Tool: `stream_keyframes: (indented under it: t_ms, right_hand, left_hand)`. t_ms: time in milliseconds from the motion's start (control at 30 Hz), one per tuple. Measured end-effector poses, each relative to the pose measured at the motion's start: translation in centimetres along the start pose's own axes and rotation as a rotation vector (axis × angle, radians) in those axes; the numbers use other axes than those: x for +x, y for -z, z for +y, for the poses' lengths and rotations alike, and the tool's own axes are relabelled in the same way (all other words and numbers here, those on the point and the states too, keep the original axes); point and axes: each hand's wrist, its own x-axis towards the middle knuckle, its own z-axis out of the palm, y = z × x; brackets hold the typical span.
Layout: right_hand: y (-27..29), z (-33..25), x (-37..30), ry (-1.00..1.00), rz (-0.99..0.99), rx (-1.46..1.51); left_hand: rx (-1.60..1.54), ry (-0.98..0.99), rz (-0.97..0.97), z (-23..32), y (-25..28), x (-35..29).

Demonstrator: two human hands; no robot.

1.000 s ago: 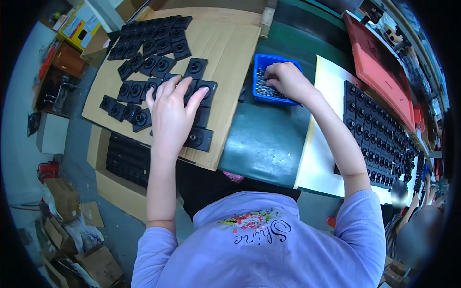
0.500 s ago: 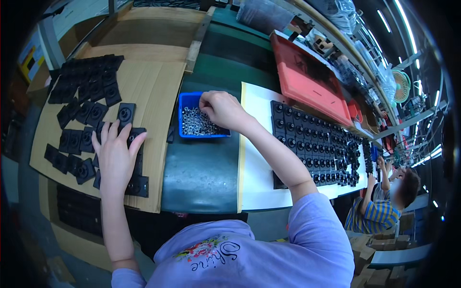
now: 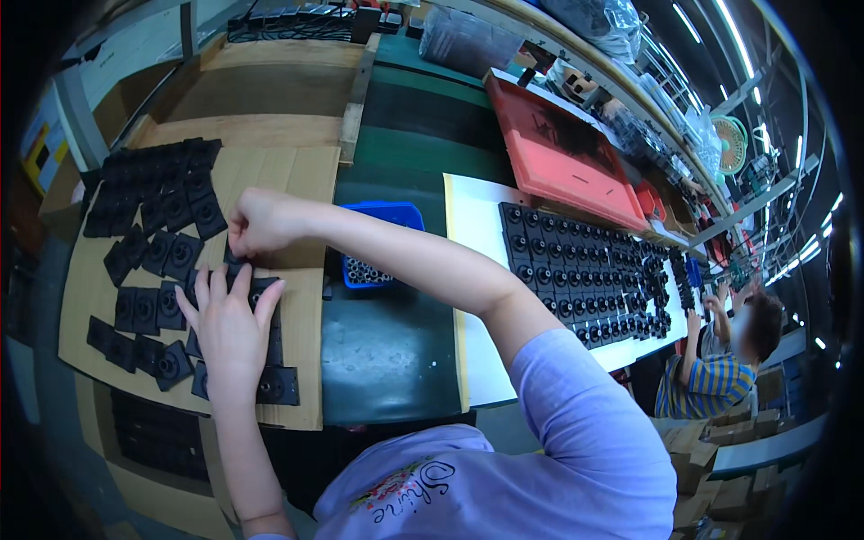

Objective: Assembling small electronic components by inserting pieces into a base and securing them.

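Note:
My left hand (image 3: 229, 328) lies with its fingers spread over square black parts on a cardboard sheet (image 3: 297, 216). My right hand (image 3: 263, 220) is just beyond it, fingers pinched together above a black part at the left fingertips. Whatever the pinch holds is hidden. Several more black square parts (image 3: 169, 363), each with a round raised centre, lie around my left hand. To the right stands a blue bin (image 3: 396, 211) of small metal nuts (image 3: 367, 273), partly covered by my right forearm.
Rows of black parts (image 3: 576, 270) stand on a white sheet (image 3: 481, 360) at the right. Behind them is a red tray (image 3: 576, 166). A wooden strip (image 3: 357, 103) edges the board at the back. Another person (image 3: 706, 382) works at the far right.
My right hand has left the blue bin and moved left to the black parts beside my left hand. The left hand stays spread on the parts, and the whole view has shifted slightly.

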Motion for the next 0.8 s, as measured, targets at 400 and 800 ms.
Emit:
stream_keyframes:
  t_ms: [400,800]
  right_hand:
    - [-0.6,2.1,5.0,-0.162,-0.171,0.226]
    - [-1.5,2.7,12.1,-0.534,-0.502,-0.076]
  left_hand:
    - [0.044,-0.015,-0.002,-0.1,0.0,0.1]
    - [0.073,0.022,-0.079,0.7,1.0,0.9]
